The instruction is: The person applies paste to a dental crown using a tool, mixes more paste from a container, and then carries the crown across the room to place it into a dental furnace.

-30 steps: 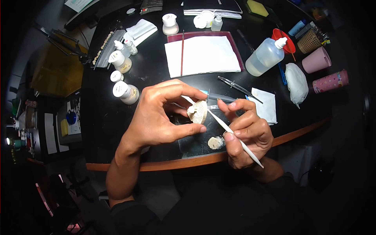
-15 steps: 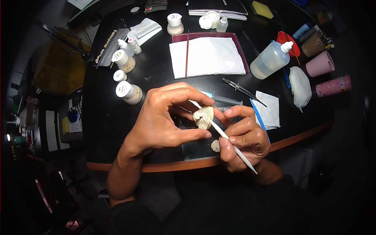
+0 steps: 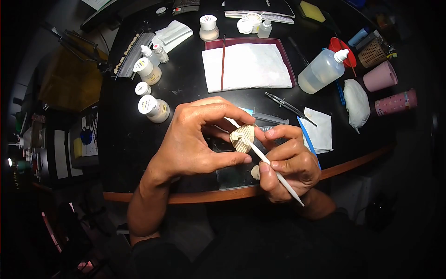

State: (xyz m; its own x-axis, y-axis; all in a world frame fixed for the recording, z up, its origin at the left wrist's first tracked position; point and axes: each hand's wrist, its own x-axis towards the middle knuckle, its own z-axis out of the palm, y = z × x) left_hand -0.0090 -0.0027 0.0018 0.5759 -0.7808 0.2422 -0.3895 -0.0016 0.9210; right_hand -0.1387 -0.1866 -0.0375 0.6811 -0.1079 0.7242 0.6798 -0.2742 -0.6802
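My left hand (image 3: pixel 190 137) holds a small cream-coloured ribbed piece (image 3: pixel 243 139) between its thumb and fingers, above the front of the black table. A raised, pale, tooth-like lump shows on the piece's face. In my right hand (image 3: pixel 290 162) is a white pointed stick (image 3: pixel 280 178), gripped like a pen, its upper tip at the piece near the lump. Whether the tip touches the lump cannot be made out. Just below the piece, a small beige disc (image 3: pixel 255 172) lies on the table, partly hidden by my right hand.
Behind my hands lie a white cloth (image 3: pixel 251 67) with a thin red brush (image 3: pixel 223 63), a syringe (image 3: pixel 271 118) and black tweezers (image 3: pixel 292 109). Several jars (image 3: pixel 153 109) stand left. A large clear bottle (image 3: pixel 320 72) lies right, near a pink cup (image 3: pixel 380 76).
The hands, the ribbed piece and the stick have hardly moved; the stick's tip has shifted very slightly against the piece.
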